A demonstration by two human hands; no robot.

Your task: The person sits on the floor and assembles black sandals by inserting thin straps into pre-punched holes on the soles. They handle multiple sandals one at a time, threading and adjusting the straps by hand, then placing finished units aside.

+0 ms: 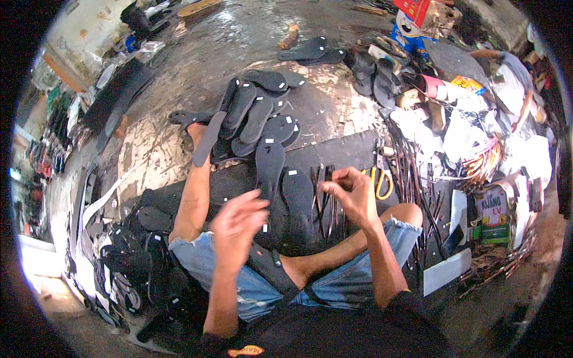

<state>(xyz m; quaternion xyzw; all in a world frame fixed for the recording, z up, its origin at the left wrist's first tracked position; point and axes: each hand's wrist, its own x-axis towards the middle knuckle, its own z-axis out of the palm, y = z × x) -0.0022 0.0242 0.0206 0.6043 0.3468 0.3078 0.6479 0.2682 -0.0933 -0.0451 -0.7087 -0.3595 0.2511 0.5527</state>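
Note:
My left hand (240,224) is in the air above my lap, smeared by motion, its fingers stretched out with nothing visible in them. To the right, my right hand (352,192) has thumb and forefinger brought together by a small dark piece that I cannot make out. Between and just beyond my hands lie two black sandal soles, a longer one (270,160) with a white tag and a second one (298,194) beside it. Thin black strips (322,215) lie next to the second sole, below my right hand.
A pile of tagged black soles (258,113) lies ahead. Yellow-handled scissors (384,184) and long dark strips (409,161) are at the right, with a green-and-white tin (494,218) beyond. More dark footwear (128,259) is heaped at the left.

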